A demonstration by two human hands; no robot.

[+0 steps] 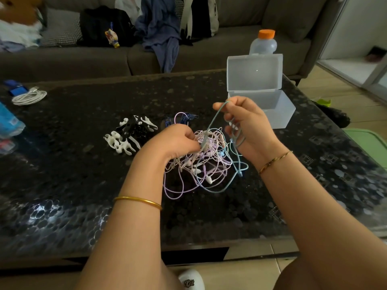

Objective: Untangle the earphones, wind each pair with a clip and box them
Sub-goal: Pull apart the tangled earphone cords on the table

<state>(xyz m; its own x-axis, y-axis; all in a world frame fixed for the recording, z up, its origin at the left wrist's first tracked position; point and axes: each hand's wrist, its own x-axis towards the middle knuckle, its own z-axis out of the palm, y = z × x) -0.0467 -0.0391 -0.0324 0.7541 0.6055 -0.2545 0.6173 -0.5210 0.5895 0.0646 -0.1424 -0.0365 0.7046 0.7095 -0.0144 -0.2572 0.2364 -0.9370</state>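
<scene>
A tangle of pink, lilac, white and blue earphones (201, 164) lies in the middle of the dark table (83, 185). My left hand (176, 141) grips the top of the tangle. My right hand (245, 126) is raised above it and pinches a blue earphone cord (215, 120) that runs down into the tangle. A heap of black and white clips (127, 136) sits to the left of my left hand. More dark blue and lilac cord (184, 118) lies just behind the tangle. A clear plastic box (272, 107) stands open behind my right hand, lid up.
A bottle with an orange cap (263, 43) stands behind the box. A coiled white cable (29, 97) and a blue object (15, 88) lie at the far left, near a blue packet (8, 122). A sofa (240, 49) with bags and clothes runs behind the table.
</scene>
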